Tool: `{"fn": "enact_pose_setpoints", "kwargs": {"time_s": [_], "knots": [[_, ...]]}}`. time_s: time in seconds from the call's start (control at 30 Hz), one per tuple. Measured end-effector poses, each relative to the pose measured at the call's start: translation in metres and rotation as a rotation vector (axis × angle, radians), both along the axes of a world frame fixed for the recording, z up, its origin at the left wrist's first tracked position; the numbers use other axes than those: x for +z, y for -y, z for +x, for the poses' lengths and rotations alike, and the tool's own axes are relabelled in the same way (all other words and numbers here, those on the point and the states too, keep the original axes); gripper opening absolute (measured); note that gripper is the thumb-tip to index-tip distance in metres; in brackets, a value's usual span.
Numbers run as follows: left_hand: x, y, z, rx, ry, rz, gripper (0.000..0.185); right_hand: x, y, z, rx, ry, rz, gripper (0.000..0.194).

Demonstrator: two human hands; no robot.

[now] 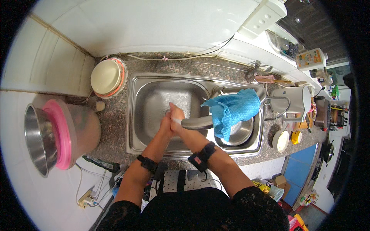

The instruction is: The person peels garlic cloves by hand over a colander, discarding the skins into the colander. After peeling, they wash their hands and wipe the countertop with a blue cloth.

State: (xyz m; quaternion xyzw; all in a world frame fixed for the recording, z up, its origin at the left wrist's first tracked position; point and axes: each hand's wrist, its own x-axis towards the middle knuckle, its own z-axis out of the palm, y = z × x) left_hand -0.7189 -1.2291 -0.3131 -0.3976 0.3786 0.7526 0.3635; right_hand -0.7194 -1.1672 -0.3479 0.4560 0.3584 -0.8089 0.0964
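My left hand and my right hand are pressed together over the large basin of a stainless steel sink. Water runs onto them from the tip of the curved metal faucet. No object shows between the palms, and the exact finger positions are partly hidden where the hands overlap. A blue textured cloth is draped over the faucet neck, right of my hands. Beneath that cloth, a metal bowl sits in the smaller basin, partly covered from view. Both wrists wear black straps with small devices.
Stacked cream bowls stand at the left back corner. A pink-lidded container with a steel bowl on it stands left. Right of the sink are a white pitcher, a cream bowl and a yellow mug. Cables run along the wall.
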Motion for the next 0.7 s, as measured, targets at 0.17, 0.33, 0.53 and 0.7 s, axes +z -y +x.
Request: {"fn": "enact_pose_setpoints", "kwargs": {"time_s": [0.17,0.33,0.53,0.7], "knots": [[-0.04,0.025,-0.004,0.098,0.007,0.371,0.03,-0.052,0.02,0.024,0.11,-0.292,0.415,0.037],[-0.056,0.022,0.001,-0.01,-0.082,0.308,0.028,-0.052,0.032,0.05,-0.496,-0.33,-0.204,0.026],[-0.072,0.005,-0.001,-0.148,-0.107,0.175,0.042,0.016,0.01,0.035,-0.273,-0.184,-0.182,0.03],[-0.076,-0.003,-0.014,-0.15,-0.279,0.123,0.051,0.066,0.007,0.024,-0.066,-0.066,0.071,0.049]]}}
